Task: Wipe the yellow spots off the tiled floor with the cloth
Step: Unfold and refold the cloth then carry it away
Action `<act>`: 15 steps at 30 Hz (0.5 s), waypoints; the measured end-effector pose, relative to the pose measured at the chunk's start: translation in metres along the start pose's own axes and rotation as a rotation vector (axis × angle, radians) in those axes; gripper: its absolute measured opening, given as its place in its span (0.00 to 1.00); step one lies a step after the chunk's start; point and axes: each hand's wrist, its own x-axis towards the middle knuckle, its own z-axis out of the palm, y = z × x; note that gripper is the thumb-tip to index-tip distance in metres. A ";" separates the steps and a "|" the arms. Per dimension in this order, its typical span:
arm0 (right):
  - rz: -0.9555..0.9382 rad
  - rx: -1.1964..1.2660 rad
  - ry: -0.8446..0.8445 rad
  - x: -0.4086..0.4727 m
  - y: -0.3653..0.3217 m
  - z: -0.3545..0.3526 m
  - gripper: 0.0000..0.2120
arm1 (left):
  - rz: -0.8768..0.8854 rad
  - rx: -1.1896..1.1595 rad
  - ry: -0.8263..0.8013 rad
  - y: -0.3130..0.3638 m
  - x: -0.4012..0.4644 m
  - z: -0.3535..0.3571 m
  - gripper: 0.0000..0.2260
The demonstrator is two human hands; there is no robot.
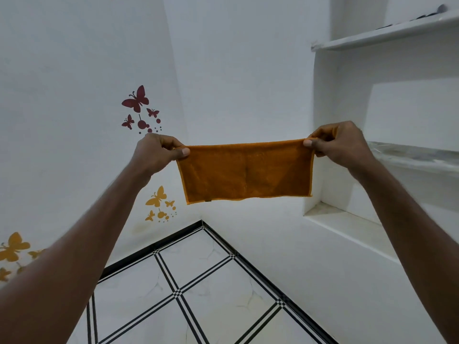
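My left hand [155,151] and right hand [340,142] each pinch one top corner of the single orange cloth [246,170], stretched above the tiled floor [198,294].

Tiled floor [211,306]: white marbled tiles, double black lines between them, small checkered squares at the crossings, black border strip where floor meets both walls. No object lies on the visible tiles. Faint yellowish patch [244,300] on a tile near centre, indistinct. Upper shelf [387,33]: small dark items at far right, too blurred to tell. Middle shelf [417,156]: shiny crinkled covering
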 end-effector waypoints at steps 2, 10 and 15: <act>0.007 0.071 -0.022 -0.001 -0.006 -0.008 0.12 | 0.036 -0.029 0.033 0.005 -0.003 -0.005 0.08; 0.017 0.204 -0.048 0.003 -0.018 -0.002 0.12 | -0.002 -0.275 -0.041 0.012 -0.001 -0.014 0.13; 0.185 0.217 -0.033 0.002 0.010 0.038 0.11 | -0.300 -0.330 -0.075 -0.008 -0.004 0.021 0.13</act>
